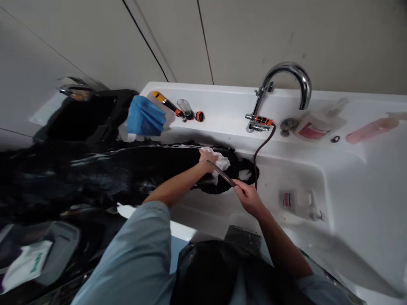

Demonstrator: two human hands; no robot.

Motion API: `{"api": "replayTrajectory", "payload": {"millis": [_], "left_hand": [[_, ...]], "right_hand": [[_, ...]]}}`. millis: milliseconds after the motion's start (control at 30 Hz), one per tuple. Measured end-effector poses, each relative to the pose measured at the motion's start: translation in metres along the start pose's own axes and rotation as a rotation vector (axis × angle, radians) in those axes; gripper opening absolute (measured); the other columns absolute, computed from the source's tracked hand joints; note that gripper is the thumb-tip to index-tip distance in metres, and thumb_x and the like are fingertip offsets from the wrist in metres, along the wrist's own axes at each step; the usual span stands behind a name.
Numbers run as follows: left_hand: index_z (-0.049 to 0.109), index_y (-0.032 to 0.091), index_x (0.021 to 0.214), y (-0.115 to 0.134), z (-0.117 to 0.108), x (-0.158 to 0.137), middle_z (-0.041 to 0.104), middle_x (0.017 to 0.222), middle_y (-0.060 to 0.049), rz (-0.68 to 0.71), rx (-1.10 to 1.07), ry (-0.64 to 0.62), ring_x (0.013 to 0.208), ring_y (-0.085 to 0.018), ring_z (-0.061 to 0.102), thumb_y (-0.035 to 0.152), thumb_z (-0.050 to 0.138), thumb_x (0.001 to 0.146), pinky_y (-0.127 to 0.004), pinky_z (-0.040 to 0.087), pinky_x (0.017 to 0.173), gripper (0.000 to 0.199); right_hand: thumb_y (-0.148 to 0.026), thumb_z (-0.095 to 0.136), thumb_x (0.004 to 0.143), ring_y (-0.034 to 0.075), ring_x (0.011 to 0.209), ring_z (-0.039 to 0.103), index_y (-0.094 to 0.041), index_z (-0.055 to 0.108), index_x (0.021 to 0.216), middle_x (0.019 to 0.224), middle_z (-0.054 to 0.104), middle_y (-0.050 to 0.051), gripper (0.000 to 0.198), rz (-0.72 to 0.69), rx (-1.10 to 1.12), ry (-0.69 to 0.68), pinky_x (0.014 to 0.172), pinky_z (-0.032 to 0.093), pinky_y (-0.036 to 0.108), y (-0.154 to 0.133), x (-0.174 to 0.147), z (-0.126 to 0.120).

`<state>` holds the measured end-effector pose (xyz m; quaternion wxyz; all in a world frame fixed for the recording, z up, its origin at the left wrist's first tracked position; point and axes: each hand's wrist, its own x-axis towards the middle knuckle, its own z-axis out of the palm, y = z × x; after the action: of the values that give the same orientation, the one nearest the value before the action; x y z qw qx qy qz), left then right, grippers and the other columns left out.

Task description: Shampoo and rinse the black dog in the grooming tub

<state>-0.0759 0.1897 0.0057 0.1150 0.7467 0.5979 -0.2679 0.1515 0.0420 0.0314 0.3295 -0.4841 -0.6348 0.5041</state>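
Observation:
My left hand [208, 160] is closed over a crumpled white wad that looks like a cloth [223, 162], pressed on a long, black, wet-looking shape [152, 166]. What that shape is, I cannot tell; it has ragged edges and stretches from the left into the white sink [195, 207]. Another white patch [244, 174] lies near its right end. In my right hand [249, 197] is a thin brownish hose [224, 173], gripped a little way from its end. The hose's tip reaches my left wrist. Most of my left fingers are hidden.
A chrome tap [288, 67] stands at the back. Along the rear ledge are a blue cloth [146, 116], an orange-and-black spray wand [171, 106], a plastic bottle [318, 127] and a pink bottle [370, 130]. A clear pump bottle [300, 199] lies in the sink.

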Motion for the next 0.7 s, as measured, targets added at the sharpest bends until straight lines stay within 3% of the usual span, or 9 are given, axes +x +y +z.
{"api": "replayTrajectory", "payload": {"millis": [100, 200, 267, 333, 433, 533, 600, 700], "left_hand": [[0.061, 0.014, 0.158, 0.06, 0.029, 0.045, 0.047, 0.166, -0.029, 0.042, 0.022, -0.03, 0.155, -0.051, 0.041, 0.028, 0.068, 0.096, -0.076, 0.021, 0.126, 0.064], [0.061, 0.008, 0.156, 0.108, 0.061, 0.07, 0.053, 0.162, -0.029, 0.139, 0.006, -0.002, 0.156, -0.044, 0.044, 0.013, 0.049, 0.1, -0.071, 0.022, 0.131, 0.058], [0.064, 0.007, 0.152, 0.124, 0.082, 0.072, 0.052, 0.164, -0.026, 0.211, -0.01, 0.002, 0.159, -0.04, 0.042, 0.007, 0.043, 0.099, -0.066, 0.026, 0.133, 0.057], [0.065, 0.008, 0.15, 0.123, 0.1, 0.061, 0.049, 0.167, -0.023, 0.281, -0.039, 0.042, 0.162, -0.036, 0.039, 0.005, 0.04, 0.098, -0.062, 0.029, 0.133, 0.058], [0.058, 0.008, 0.157, 0.097, 0.121, 0.021, 0.041, 0.172, -0.023, 0.323, -0.116, 0.144, 0.163, -0.034, 0.038, 0.005, 0.039, 0.096, -0.061, 0.038, 0.129, 0.064], [0.047, 0.012, 0.167, 0.042, 0.12, -0.042, 0.036, 0.175, -0.022, 0.275, -0.149, 0.224, 0.163, -0.035, 0.037, 0.01, 0.042, 0.098, -0.061, 0.037, 0.129, 0.069], [0.042, 0.02, 0.171, -0.007, 0.102, -0.09, 0.036, 0.176, -0.019, 0.185, -0.119, 0.281, 0.164, -0.036, 0.034, 0.017, 0.051, 0.099, -0.059, 0.029, 0.133, 0.072], [0.038, 0.028, 0.173, -0.087, 0.058, -0.158, 0.028, 0.18, -0.02, -0.172, -0.084, 0.419, 0.165, -0.045, 0.028, 0.04, 0.08, 0.089, -0.069, 0.015, 0.133, 0.094]], "right_hand": [[-0.042, 0.049, 0.102, 0.027, 0.102, 0.079, -0.019, 0.08, 0.133, 0.117, 0.084, 0.01, 0.049, 0.097, -0.026, 0.023, 0.092, 0.063, 0.039, 0.015, -0.009, -0.017], [-0.043, 0.051, 0.101, 0.029, 0.109, 0.079, -0.02, 0.079, 0.134, 0.123, 0.083, 0.01, 0.05, 0.187, -0.036, 0.046, 0.097, 0.062, 0.041, 0.031, -0.02, -0.032], [-0.043, 0.052, 0.1, 0.029, 0.111, 0.079, -0.02, 0.079, 0.134, 0.125, 0.083, 0.011, 0.049, 0.22, -0.026, 0.03, 0.099, 0.062, 0.042, 0.039, -0.026, -0.037], [-0.042, 0.052, 0.1, 0.028, 0.111, 0.079, -0.019, 0.079, 0.133, 0.124, 0.083, 0.011, 0.049, 0.212, -0.001, -0.029, 0.099, 0.062, 0.042, 0.043, -0.029, -0.036], [-0.038, 0.051, 0.1, 0.027, 0.107, 0.078, -0.018, 0.077, 0.136, 0.121, 0.083, 0.011, 0.049, 0.143, 0.022, -0.142, 0.098, 0.062, 0.041, 0.038, -0.027, -0.024], [-0.035, 0.051, 0.101, 0.027, 0.114, 0.077, -0.019, 0.076, 0.137, 0.126, 0.081, 0.012, 0.047, 0.004, 0.036, -0.235, 0.105, 0.06, 0.043, 0.022, -0.024, -0.002], [-0.037, 0.051, 0.102, 0.028, 0.118, 0.076, -0.019, 0.076, 0.138, 0.129, 0.081, 0.012, 0.047, -0.085, 0.059, -0.29, 0.106, 0.059, 0.043, 0.009, -0.023, 0.016], [-0.041, 0.053, 0.102, 0.028, 0.119, 0.076, -0.02, 0.076, 0.138, 0.127, 0.081, 0.013, 0.047, -0.172, 0.093, -0.298, 0.105, 0.061, 0.041, -0.009, -0.022, 0.043]]}}
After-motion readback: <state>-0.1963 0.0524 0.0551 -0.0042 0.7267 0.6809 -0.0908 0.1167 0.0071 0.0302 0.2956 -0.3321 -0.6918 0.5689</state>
